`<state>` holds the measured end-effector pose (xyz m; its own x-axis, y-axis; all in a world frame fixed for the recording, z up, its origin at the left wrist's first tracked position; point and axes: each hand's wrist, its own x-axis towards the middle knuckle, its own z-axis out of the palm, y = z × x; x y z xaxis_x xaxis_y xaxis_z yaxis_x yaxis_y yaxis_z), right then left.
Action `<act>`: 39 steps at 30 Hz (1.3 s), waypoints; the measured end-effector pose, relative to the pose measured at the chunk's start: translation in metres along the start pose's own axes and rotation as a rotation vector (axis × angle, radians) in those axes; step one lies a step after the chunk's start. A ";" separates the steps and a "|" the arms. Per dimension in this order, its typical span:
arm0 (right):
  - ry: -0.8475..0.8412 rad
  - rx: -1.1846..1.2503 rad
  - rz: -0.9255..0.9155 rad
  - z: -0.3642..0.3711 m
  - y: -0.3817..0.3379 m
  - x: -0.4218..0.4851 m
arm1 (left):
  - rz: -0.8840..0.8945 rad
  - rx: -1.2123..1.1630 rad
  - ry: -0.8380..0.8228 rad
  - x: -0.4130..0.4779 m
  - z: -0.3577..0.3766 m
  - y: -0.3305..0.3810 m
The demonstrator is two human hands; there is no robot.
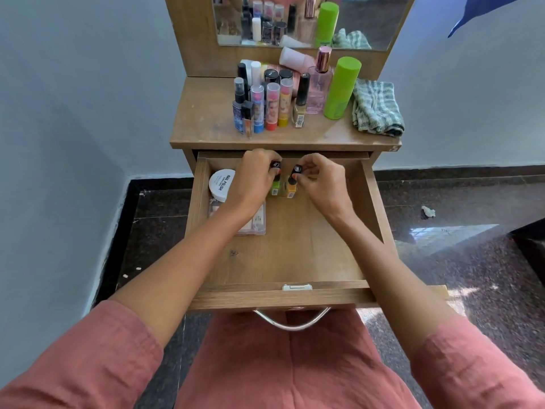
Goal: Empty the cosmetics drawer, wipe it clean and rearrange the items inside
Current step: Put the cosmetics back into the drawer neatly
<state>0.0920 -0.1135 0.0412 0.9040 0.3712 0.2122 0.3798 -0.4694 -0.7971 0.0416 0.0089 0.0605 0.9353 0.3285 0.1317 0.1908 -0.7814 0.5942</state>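
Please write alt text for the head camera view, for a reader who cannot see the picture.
A person's left hand and right hand each grip a small black-capped nail polish bottle standing upright at the back of an open wooden drawer. On the dresser top above stand many cosmetics beside a folded checked cloth.

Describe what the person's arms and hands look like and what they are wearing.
Both forearms are bare. The left sleeve and right sleeve are loose, dusty-pink woven fabric, pushed up toward the elbows. The left hand and right hand wear no gloves; no rings, bangles or watch show. At least one fingernail looks painted red.
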 end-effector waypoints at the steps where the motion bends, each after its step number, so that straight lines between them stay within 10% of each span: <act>1: 0.001 0.000 0.007 0.003 0.002 0.001 | -0.008 0.005 -0.003 0.000 0.002 -0.003; 39: 0.170 0.012 -0.047 -0.035 -0.022 0.022 | 0.181 -0.164 0.231 0.010 -0.021 0.037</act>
<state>0.1103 -0.1229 0.0828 0.9056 0.2515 0.3414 0.4214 -0.4445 -0.7904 0.0515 -0.0057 0.1001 0.8537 0.3184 0.4121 -0.0405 -0.7483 0.6621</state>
